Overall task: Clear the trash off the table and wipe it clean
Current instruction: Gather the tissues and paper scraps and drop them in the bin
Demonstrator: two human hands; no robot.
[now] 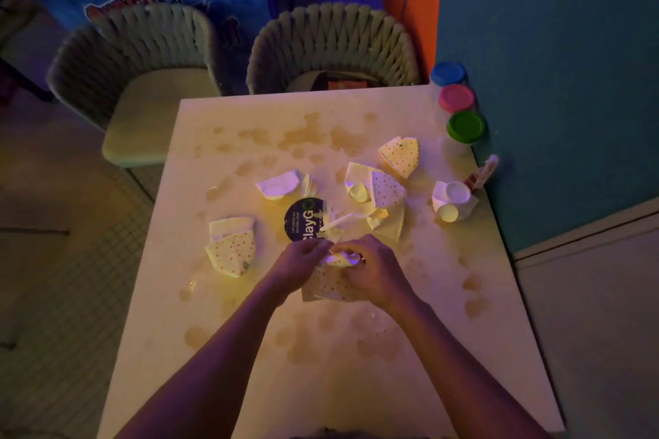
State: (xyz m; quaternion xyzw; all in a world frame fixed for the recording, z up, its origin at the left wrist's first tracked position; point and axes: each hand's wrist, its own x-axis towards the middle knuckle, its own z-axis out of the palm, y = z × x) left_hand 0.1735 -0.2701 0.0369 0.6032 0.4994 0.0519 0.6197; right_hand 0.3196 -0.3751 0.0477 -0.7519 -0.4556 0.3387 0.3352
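Both hands meeting over the stained table point(249, 349): left hand point(299, 265) and right hand point(374, 271) curled, pinching a crumpled dotted napkin point(330, 283) between them. Just beyond the grip, a dark round sticker point(303, 219) and white plastic fork point(344, 219). Left of the grip, folded dotted paper point(231, 253); farther beyond, more crumpled napkins point(399, 155); far right, three lidded tubs point(465, 126) by the wall

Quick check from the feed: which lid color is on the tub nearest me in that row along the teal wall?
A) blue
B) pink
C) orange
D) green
D: the green-lidded tub sits closest to the camera, with the pink-lidded tub behind it and the blue-lidded tub farthest back.
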